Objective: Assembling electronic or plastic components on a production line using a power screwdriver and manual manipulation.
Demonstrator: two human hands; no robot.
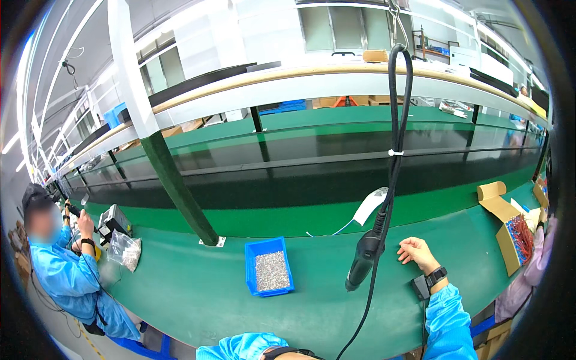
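My right hand (417,253) hovers over or rests on the green tabletop, fingers loosely bent and slightly apart, with nothing visible in them. A black strap with a small black box (421,288) and a cable sits at that wrist. To its left hangs a black electric screwdriver (365,259) on a looped cord, tip downward, apart from the hand. My left sleeve (243,347) enters at the lower edge; only a sliver of my left hand (294,356) shows past its black wristband, fingers out of frame. Ahead of it stands a blue bin (288,292) of small metallic parts (272,270).
A co-worker in blue (63,270) works at the left beside a grey-black device (114,223) and a plastic bag (126,251). A green post (180,186) rises from the table. An open carton (507,255) of red-and-blue pieces stands right, near another person's pink sleeve (537,258).
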